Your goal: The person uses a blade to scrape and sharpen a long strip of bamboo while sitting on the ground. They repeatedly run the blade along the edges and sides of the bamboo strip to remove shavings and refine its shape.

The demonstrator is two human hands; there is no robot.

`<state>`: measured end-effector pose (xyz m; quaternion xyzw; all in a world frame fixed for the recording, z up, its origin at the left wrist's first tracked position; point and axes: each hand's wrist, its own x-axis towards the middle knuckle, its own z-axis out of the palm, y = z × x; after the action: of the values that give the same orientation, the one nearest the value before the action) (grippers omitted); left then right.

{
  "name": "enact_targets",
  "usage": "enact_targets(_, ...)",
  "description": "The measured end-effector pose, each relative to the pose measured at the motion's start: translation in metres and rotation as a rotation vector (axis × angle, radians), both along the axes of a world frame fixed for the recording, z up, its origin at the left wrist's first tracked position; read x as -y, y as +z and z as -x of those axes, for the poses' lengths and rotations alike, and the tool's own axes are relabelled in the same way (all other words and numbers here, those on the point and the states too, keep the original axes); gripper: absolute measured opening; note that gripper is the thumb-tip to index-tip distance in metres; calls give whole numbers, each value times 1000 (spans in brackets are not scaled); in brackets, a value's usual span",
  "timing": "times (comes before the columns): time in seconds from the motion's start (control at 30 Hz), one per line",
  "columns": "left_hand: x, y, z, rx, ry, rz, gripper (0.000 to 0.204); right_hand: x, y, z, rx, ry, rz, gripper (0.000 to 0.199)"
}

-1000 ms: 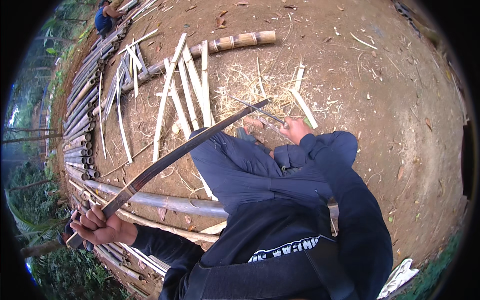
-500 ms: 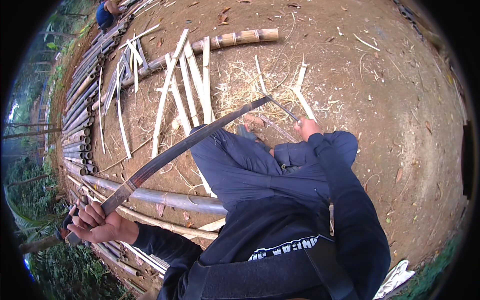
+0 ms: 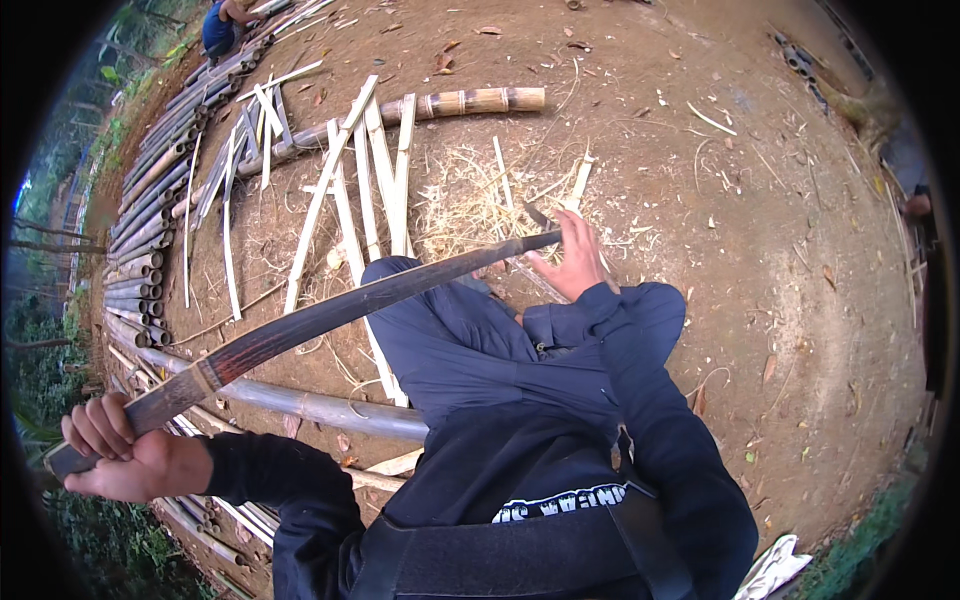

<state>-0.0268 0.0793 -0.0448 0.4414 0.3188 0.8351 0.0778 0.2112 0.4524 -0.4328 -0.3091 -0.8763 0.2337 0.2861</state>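
A long dark-skinned bamboo strip (image 3: 350, 297) crosses in front of me, slanting from lower left up to the middle. My left hand (image 3: 140, 455) is wrapped around its near left end. My right hand (image 3: 577, 258) is at the far end, with the strip's tip between its thumb and its nearly straight fingers. A short dark knife blade (image 3: 538, 214) sticks out past these fingers, beyond the strip. The knife's handle is hidden by the hand. My crossed legs in dark trousers (image 3: 470, 335) lie under the strip.
Pale split bamboo strips (image 3: 345, 215) lean over a thick bamboo pole (image 3: 480, 100). Thin shavings (image 3: 465, 195) litter the dirt. Bamboo poles (image 3: 150, 215) line the left, and another pole (image 3: 320, 408) lies beside me. A person in blue (image 3: 217, 28) crouches far left; another person's hand (image 3: 916, 205) shows at the right edge.
My left hand has moved left and slightly down, drawing the bamboo strip with it. My right hand has shifted left from the knife's earlier position onto the strip's end, its fingers now straighter.
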Motion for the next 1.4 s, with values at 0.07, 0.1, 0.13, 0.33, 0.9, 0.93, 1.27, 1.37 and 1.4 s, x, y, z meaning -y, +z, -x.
enact_targets(0.07,6,14,11,18,-55,32,71,17,32,8,-112,195,-33,69)
enact_targets(0.1,7,15,14,32,-49,31,71,22,41,9,-170,294,-51,68)
enact_targets(0.13,8,16,17,50,-48,24,70,27,45,7,-199,336,-19,65)
enact_targets(0.33,14,-13,42,331,-15,-22,54,35,34,-13,-332,418,-190,49)
enact_targets(0.9,-34,-87,77,79,865,150,39,-2,44,-40,-139,308,-176,47)
enact_targets(0.93,-34,-89,78,88,839,149,38,-4,47,-42,-136,303,-188,47)
enact_targets(1.27,-35,-112,94,-165,1223,491,19,-15,54,-69,-76,230,-261,47)
enact_targets(1.37,-36,-120,96,-231,1346,446,17,-21,56,-78,-56,214,-293,48)
enact_targets(1.4,-36,-122,97,-255,1376,444,17,-24,57,-82,-50,210,-302,48)
